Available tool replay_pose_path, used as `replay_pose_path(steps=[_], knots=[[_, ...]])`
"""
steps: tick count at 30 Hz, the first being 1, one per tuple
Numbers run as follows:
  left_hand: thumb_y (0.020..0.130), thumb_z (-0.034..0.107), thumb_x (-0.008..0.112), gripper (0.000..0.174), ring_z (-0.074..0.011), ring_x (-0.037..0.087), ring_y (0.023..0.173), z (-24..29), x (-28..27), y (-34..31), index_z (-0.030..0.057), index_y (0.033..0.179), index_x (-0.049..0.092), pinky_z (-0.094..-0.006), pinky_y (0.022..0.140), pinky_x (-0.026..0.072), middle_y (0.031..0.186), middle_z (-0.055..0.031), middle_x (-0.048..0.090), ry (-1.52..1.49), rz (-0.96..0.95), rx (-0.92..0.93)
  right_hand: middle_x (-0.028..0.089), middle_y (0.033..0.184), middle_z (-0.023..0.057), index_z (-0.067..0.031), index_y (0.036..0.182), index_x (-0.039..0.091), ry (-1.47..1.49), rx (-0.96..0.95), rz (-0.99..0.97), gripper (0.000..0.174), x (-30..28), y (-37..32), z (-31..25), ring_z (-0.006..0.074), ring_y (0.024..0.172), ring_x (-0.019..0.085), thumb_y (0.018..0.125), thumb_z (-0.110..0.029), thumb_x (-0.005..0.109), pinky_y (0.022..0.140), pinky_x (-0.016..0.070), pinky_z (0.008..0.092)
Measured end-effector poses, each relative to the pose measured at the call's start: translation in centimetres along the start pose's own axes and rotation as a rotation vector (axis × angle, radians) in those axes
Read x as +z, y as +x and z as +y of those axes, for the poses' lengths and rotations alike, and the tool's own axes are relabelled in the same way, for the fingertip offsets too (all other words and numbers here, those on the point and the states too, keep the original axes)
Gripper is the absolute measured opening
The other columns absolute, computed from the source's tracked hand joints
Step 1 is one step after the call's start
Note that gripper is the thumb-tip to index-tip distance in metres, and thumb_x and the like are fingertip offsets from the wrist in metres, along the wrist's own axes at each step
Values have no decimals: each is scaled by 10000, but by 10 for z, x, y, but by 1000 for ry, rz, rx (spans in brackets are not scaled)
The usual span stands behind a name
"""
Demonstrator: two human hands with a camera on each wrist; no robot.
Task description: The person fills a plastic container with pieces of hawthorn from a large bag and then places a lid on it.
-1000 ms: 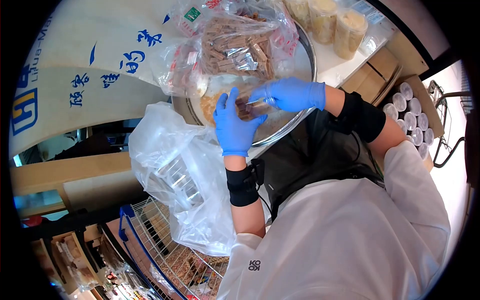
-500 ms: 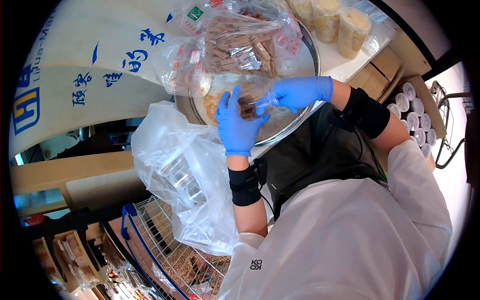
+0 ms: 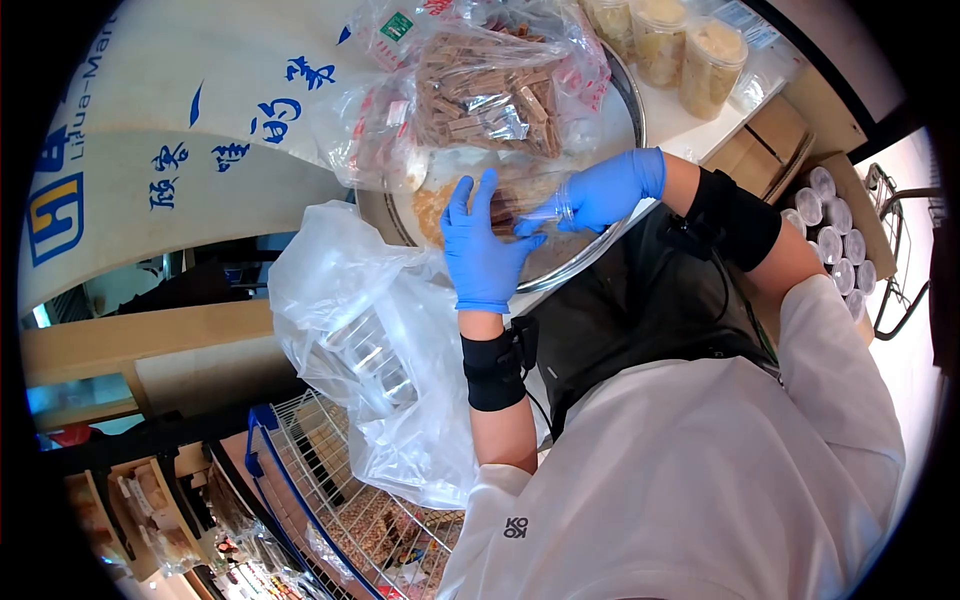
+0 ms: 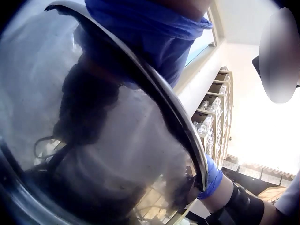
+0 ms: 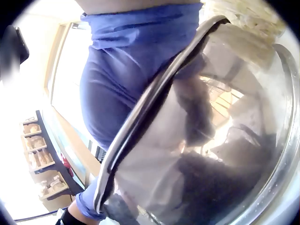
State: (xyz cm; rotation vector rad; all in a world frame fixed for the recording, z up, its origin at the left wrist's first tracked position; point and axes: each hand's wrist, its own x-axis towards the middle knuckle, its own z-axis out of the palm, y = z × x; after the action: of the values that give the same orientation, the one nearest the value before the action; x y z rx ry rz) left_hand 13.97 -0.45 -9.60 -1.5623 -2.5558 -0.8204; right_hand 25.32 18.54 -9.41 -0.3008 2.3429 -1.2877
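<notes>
In the head view a clear plastic container (image 3: 548, 190) with brown strips inside lies tilted over a wide steel basin (image 3: 641, 110). The left hand (image 3: 485, 245), in a blue glove, grips it between spread fingers and thumb. From the right, the gloved right hand (image 3: 605, 195) has its extended fingers at the container's mouth, partly seen through clear plastic. Light brown crumbly food (image 3: 430, 212) lies in the basin, below a clear bag of brown strips (image 3: 485, 100). Both wrist views show gloves beyond the basin's rim (image 4: 154, 82) (image 5: 140, 105); the fingers are hidden there.
Filled clear tubs (image 3: 713, 70) stand at the upper right, near a box of lidded cups (image 3: 830, 245). A translucent bag holding clear containers (image 3: 375, 350) hangs at the basin's lower left, over a wire cart (image 3: 330, 470). A printed white sheet (image 3: 200, 110) lies at upper left.
The right hand has shifted slightly right and its fingers now point more straight at the container's mouth. The left hand keeps its grip; the whole head view has drifted a little.
</notes>
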Motion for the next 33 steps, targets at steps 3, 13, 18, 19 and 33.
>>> replay_pose_path(steps=[3,13,18,19,33], knots=[[524,239,922,954,-353,452,1266,0,-1,1,185,1384,511,-438,1050,390,1396,-167,466,-7,4,-6,557,1355,123,-133,1468,425,76,16,46,517,6,8,22,222,1099,572,959,-42,426,953,452,318],[519,202,916,986,-356,437,1265,-1,1,-1,228,1409,492,-455,1050,386,1414,-145,460,22,118,61,514,1404,143,-189,1528,285,-68,11,-5,588,-5,1,2,272,1183,564,969,-104,446,1017,433,369],[513,178,907,988,-361,437,1250,-1,-1,0,239,1407,493,-460,1051,382,1424,-126,457,7,123,59,500,1431,143,-262,1531,294,-151,-435,325,552,16,16,41,261,1056,613,1008,-134,413,980,447,369],[514,174,907,982,-356,434,1261,0,-2,0,238,1404,495,-456,1054,380,1422,-128,457,9,127,59,518,1414,143,-257,1529,304,-163,-368,297,544,14,16,38,254,1002,621,1010,-135,413,955,456,365],[567,233,932,953,-295,444,1312,-11,-3,-4,110,1388,465,-420,1016,437,1484,-149,374,-315,485,15,707,945,17,-47,1004,705,485,-341,1026,187,-20,-46,-16,52,709,580,931,-36,533,659,480,219]])
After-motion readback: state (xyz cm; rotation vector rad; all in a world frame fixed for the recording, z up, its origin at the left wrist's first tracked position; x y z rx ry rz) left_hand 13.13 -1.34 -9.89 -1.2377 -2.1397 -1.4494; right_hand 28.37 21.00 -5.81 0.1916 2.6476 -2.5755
